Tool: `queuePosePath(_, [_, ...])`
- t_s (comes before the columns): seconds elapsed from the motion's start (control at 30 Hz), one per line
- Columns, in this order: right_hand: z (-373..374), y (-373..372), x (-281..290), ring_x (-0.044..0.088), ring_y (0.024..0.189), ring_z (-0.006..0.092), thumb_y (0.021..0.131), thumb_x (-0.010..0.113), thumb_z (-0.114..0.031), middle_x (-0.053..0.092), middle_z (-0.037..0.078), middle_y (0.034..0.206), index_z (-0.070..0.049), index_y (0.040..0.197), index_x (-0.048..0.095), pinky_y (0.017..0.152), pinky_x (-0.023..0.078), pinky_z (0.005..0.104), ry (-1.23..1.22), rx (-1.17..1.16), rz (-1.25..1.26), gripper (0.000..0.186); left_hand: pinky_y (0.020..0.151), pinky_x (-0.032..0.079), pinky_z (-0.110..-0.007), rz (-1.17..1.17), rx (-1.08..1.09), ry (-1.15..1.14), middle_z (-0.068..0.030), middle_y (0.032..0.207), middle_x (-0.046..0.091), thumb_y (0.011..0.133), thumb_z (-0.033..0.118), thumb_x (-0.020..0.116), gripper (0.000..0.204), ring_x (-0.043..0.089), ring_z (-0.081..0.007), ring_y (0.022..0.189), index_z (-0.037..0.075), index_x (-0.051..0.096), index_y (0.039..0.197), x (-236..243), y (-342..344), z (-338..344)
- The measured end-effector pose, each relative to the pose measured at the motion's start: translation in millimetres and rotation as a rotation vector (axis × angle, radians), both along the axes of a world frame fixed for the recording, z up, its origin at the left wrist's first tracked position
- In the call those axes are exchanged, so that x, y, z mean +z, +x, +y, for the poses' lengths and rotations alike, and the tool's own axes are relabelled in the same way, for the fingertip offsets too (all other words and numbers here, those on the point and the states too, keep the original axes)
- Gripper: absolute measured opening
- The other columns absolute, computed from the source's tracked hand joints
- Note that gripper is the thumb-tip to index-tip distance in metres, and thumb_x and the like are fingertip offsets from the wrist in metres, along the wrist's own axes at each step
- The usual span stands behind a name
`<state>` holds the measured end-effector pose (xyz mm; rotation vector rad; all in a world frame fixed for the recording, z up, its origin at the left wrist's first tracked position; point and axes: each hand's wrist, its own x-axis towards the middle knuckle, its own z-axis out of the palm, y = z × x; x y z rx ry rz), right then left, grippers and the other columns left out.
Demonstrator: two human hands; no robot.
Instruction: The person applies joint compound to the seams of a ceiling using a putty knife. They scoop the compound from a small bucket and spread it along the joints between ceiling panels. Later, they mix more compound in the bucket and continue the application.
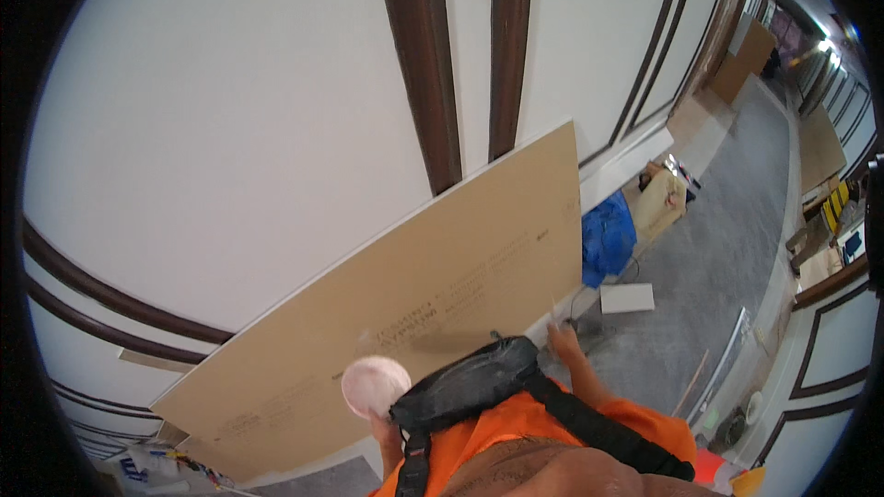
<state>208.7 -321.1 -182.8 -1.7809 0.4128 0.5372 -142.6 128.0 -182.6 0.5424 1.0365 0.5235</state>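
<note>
My left hand point(380, 429) is closed on the edge of a round, pale pink tub point(376, 387), held up in front of a large brown board point(414, 304). Whether the pink face is the tub's contents or a lid, I cannot tell. Low at my right side, my right hand point(564, 342) is closed, with a thin pale sliver and something dark at its fingers, too small to name. The board leans against a white wall point(212, 120) with dark wood trim. A black bag point(470, 385) on straps hangs across my orange top.
Right of the board are a blue plastic bag point(608, 237), a tan sack point(659, 202) and a white flat piece point(627, 298) on the grey floor point(727, 212). A long metal strip point(723, 364) lies farther right. A person point(833, 207) is at the far right.
</note>
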Motion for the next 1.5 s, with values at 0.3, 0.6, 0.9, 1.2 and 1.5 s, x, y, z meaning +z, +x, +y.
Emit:
queuePosePath(0.3, [169.3, 10.8, 256.3, 0.057, 0.059, 0.0098, 0.112, 0.048, -0.04, 0.065, 0.004, 0.083, -0.006, 0.114, 0.064, 0.052, 0.046, 0.026, 0.841, 0.284, -0.082, 0.038, 0.087, 0.057, -0.038, -0.101, -0.302, 0.207, -0.0138, 0.138, 0.059, 0.11, 0.055, 0.043, 0.067, 0.066, -0.0272, 0.113, 0.005, 0.038, 0.154, 179.8, 122.4, 7.6])
queuePosePath(0.6, [184.9, -44.8, 272.0, 0.06, 0.066, 0.0101, 0.112, 0.05, -0.034, 0.069, 0.006, 0.089, -0.002, 0.13, 0.059, 0.057, 0.048, 0.0257, 0.785, 0.298, -0.169, 0.037, 0.076, 0.06, -0.035, -0.233, -0.449, 0.228, -0.0148, 0.119, 0.07, 0.114, 0.05, 0.033, 0.06, 0.07, -0.0229, 0.092, 0.0, 0.048, 0.143, 268.5, 162.2, -1.7])
queuePosePath(0.9, [201.9, -87.6, 273.8, 0.068, 0.098, 0.0188, 0.1, 0.067, -0.008, 0.074, 0.011, 0.111, 0.002, 0.13, 0.069, 0.085, 0.054, 0.0308, 0.281, 0.452, -0.669, 0.031, 0.079, 0.063, -0.033, -0.234, -0.497, 0.2, -0.0147, 0.126, 0.067, 0.113, 0.051, 0.035, 0.06, 0.072, -0.023, 0.101, 0.001, 0.047, 0.145, 289.7, 161.3, -13.3])
queuePosePath(1.2, [199.1, -79.2, 267.5, 0.069, 0.098, 0.0318, 0.086, 0.071, 0.006, 0.072, 0.019, 0.111, -0.006, 0.13, 0.072, 0.085, 0.055, 0.0365, 0.017, 0.496, -1.111, 0.045, 0.082, 0.063, -0.033, -0.201, -0.503, 0.172, -0.0186, 0.126, 0.067, 0.113, 0.054, 0.028, 0.069, 0.072, -0.0261, 0.102, -0.005, 0.045, 0.144, 300.5, 158.4, -14.5])
queuePosePath(1.5, [184.9, -61.9, 253.2, 0.066, 0.096, 0.0361, 0.087, 0.068, 0.003, 0.07, 0.02, 0.108, -0.007, 0.128, 0.074, 0.085, 0.054, 0.0396, -0.08, 0.533, -1.1, 0.043, 0.089, 0.062, -0.036, -0.206, -0.453, 0.246, -0.0201, 0.128, 0.065, 0.112, 0.058, 0.027, 0.074, 0.071, -0.0281, 0.105, -0.006, 0.044, 0.144, 288.0, 148.4, -18.4])
